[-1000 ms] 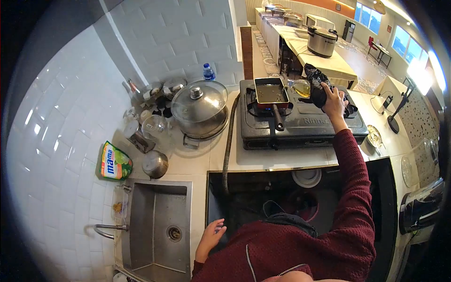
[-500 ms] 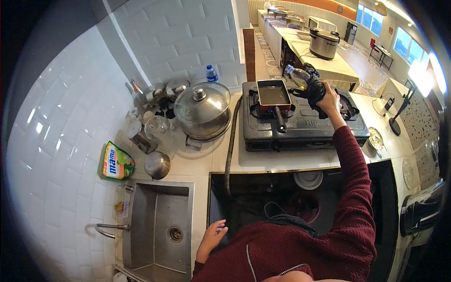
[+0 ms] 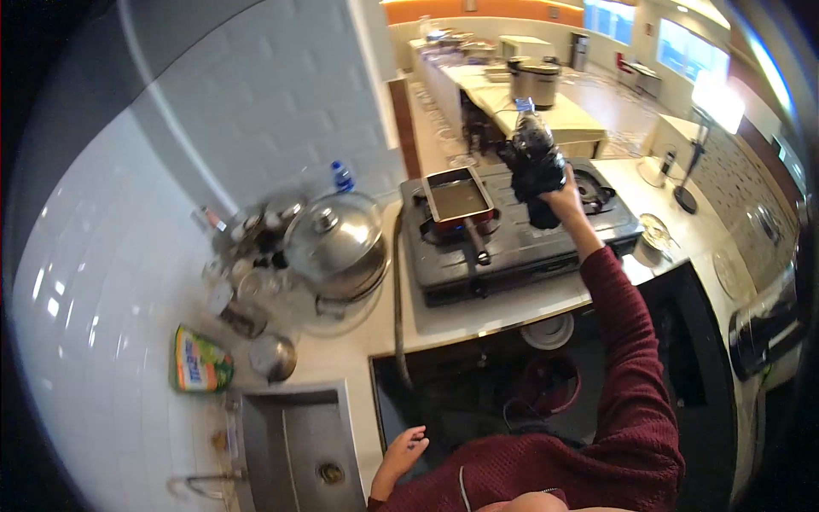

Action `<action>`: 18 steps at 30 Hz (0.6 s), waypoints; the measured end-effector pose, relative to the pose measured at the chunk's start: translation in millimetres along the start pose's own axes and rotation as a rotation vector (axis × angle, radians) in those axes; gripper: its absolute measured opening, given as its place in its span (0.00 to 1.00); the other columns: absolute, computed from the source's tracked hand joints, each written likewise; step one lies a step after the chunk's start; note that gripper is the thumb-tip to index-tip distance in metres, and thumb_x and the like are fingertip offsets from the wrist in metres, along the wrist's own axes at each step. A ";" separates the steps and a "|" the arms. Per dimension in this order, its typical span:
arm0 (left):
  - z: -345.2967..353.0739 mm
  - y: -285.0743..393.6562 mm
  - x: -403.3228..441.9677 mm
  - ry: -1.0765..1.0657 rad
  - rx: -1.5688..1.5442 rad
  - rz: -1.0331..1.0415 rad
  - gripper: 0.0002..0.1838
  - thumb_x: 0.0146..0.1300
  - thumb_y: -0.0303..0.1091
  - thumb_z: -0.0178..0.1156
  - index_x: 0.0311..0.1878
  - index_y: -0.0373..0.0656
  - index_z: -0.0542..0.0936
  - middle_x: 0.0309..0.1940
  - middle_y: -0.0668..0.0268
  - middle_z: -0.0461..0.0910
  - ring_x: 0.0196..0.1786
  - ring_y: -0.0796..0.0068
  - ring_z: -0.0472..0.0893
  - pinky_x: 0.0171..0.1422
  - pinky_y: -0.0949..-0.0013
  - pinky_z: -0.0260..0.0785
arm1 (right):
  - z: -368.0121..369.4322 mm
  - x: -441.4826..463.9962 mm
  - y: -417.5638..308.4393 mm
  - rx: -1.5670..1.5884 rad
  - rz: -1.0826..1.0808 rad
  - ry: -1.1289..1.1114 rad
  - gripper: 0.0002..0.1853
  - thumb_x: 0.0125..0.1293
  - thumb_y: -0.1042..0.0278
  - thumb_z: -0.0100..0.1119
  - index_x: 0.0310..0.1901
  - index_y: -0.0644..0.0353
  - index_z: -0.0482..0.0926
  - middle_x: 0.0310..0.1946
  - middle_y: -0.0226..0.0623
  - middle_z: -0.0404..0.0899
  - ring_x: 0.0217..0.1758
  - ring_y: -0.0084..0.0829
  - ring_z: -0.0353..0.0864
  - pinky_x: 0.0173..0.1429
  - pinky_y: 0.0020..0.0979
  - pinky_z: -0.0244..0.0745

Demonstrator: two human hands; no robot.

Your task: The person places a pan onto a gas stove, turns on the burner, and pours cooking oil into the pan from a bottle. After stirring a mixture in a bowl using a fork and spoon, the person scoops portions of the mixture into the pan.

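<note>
My right hand (image 3: 563,198) is closed around a clear bottle (image 3: 533,136) whose lower part is wrapped in a black plastic bag (image 3: 536,183). The bottle stands roughly upright above the gas stove (image 3: 512,247), to the right of the pan. That rectangular frying pan (image 3: 458,200) sits on the left burner, its handle (image 3: 478,243) pointing toward me, with a bluish flame showing beneath. A shiny layer seems to cover its bottom. Low by the counter opening, my left hand (image 3: 403,455) holds nothing, its fingers apart and slightly bent.
Left of the stove stands a large lidded pot (image 3: 334,247), with a small water bottle (image 3: 342,177) behind it. A green pouch (image 3: 201,360) leans by the tiled wall near the sink (image 3: 294,444). A bowl (image 3: 655,232) and a lamp (image 3: 685,199) are at right.
The bottle has gone from tilted toward the pan to nearly upright, still in my right hand. My view has shifted. My left hand remains low and free.
</note>
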State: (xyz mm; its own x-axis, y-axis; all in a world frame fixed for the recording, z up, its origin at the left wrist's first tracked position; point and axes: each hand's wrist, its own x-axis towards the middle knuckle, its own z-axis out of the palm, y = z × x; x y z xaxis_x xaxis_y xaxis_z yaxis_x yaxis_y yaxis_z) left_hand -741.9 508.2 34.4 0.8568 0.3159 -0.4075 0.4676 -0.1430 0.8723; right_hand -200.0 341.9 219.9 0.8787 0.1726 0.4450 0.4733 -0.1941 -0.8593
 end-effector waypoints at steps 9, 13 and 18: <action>51.7 101.8 76.9 -0.227 0.186 0.247 0.20 0.61 0.36 0.61 0.55 0.43 0.75 0.45 0.60 0.78 0.46 0.70 0.79 0.51 0.69 0.71 | -110.7 -150.2 42.7 0.447 0.016 0.153 0.51 0.40 0.65 0.75 0.66 0.59 0.54 0.60 0.39 0.65 0.64 0.33 0.64 0.69 0.36 0.56; 130.4 139.2 92.2 -0.379 0.211 0.304 0.19 0.61 0.35 0.60 0.56 0.44 0.75 0.46 0.60 0.78 0.46 0.71 0.79 0.51 0.70 0.71 | -198.0 -228.0 72.4 -0.071 -0.073 0.312 0.56 0.40 0.67 0.77 0.67 0.60 0.46 0.61 0.44 0.64 0.66 0.37 0.63 0.70 0.37 0.56; 288.8 169.2 91.7 -0.651 0.327 0.385 0.19 0.62 0.36 0.60 0.56 0.42 0.75 0.47 0.60 0.78 0.47 0.71 0.79 0.53 0.69 0.71 | -341.0 -300.1 110.8 -0.204 -0.024 0.419 0.55 0.40 0.67 0.77 0.67 0.60 0.47 0.61 0.46 0.64 0.66 0.38 0.63 0.69 0.37 0.57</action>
State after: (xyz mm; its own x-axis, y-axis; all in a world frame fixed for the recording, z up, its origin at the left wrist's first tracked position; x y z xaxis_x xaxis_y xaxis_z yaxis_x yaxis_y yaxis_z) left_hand -521.5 242.1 66.6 0.8776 -0.4036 -0.2586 0.0685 -0.4282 0.9011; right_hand -390.1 -60.7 77.2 0.7970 -0.2175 0.5635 0.4590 -0.3883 -0.7991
